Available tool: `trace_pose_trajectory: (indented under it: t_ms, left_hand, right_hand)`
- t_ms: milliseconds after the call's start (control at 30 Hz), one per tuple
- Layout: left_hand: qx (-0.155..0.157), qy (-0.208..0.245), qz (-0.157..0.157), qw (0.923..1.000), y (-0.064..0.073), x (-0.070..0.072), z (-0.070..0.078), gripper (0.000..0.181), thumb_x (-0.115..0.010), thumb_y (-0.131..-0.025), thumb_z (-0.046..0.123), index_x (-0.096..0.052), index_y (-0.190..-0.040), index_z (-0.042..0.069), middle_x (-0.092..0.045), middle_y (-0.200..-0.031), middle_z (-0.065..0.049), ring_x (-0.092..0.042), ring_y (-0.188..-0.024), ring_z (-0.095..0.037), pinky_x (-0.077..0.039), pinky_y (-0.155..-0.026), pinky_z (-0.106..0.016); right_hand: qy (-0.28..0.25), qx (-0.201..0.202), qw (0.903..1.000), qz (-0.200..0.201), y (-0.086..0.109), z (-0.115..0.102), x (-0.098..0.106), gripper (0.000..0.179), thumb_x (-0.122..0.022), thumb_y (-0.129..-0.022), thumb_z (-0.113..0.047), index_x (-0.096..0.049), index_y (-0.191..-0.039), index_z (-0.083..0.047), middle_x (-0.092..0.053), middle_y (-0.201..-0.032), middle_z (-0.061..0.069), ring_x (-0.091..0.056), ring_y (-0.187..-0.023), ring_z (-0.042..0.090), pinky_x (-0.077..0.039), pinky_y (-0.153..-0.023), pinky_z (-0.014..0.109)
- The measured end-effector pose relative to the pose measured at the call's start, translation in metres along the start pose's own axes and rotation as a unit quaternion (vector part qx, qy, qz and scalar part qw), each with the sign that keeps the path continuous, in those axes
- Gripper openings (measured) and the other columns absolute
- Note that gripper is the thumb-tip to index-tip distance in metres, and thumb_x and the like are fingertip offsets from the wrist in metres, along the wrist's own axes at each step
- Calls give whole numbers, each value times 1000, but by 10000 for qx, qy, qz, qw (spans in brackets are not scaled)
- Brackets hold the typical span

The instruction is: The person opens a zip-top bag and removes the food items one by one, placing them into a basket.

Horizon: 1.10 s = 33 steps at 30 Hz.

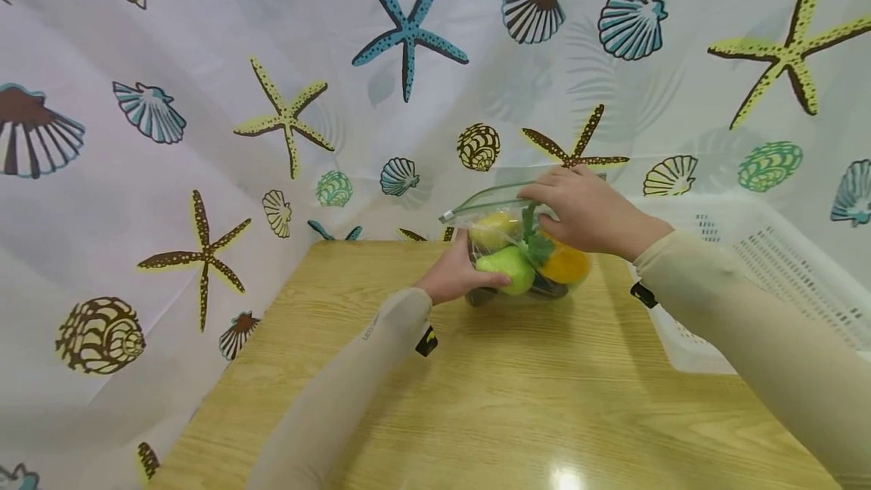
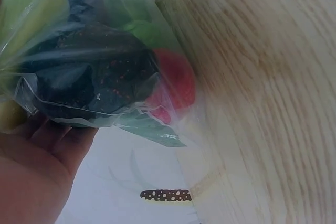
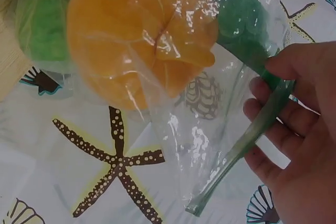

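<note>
A clear zip bag with a green zip strip sits near the table's back edge, filled with produce. In the head view it shows a light green pear, a yellow fruit, an orange pumpkin-shaped piece and a green leafy piece. My left hand grips the bag's left side, thumb across the pear. Through the film, the left wrist view shows a dark speckled piece and a red one. My right hand pinches the bag's top edge, beside the green zip strip.
A white perforated plastic basket stands on the right of the wooden table, partly behind my right forearm. A white curtain printed with starfish and shells hangs behind and along the left side.
</note>
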State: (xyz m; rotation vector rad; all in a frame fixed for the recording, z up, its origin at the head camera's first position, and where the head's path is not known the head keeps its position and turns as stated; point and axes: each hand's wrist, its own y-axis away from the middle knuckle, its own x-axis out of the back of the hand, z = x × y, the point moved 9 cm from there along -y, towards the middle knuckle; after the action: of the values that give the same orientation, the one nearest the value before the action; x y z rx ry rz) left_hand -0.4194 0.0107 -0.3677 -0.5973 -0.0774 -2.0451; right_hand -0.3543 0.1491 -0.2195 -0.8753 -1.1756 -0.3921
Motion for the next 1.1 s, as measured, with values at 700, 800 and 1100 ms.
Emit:
trace_pose_trajectory:
  t_ms: [700,800,1100]
  left_hand:
    - [-269,914,935,9911,21,24,17,100,-80,-87,34,-9,-157,34,-51,-145,-10,-56,-130,-24,-48,-105,-39]
    - [-407,931,397,9940,21,13,13,98,-83,-85,24,-16,-155,33,-48,-148,-3,-53,-132,-20,-45,-109,-39]
    - [262,-156,-309,9991,24,-6,-10,88,-91,-75,31,-37,-145,35,-56,-132,8,-56,-119,-13,-44,-107,-40]
  right_hand:
    - [-241,122,9883,1502,-7,-18,65,8,-62,-96,-7,-69,-96,-7,-72,-94,7,-64,-73,27,-50,-81,50]
    - [-252,-36,9892,1443,-8,-14,58,8,-62,-98,-8,-69,-97,-6,-72,-96,9,-66,-78,29,-51,-84,51]
    - [-789,-266,9893,1201,-5,0,41,12,-66,-96,-9,-72,-106,-6,-72,-105,11,-66,-97,32,-50,-92,51]
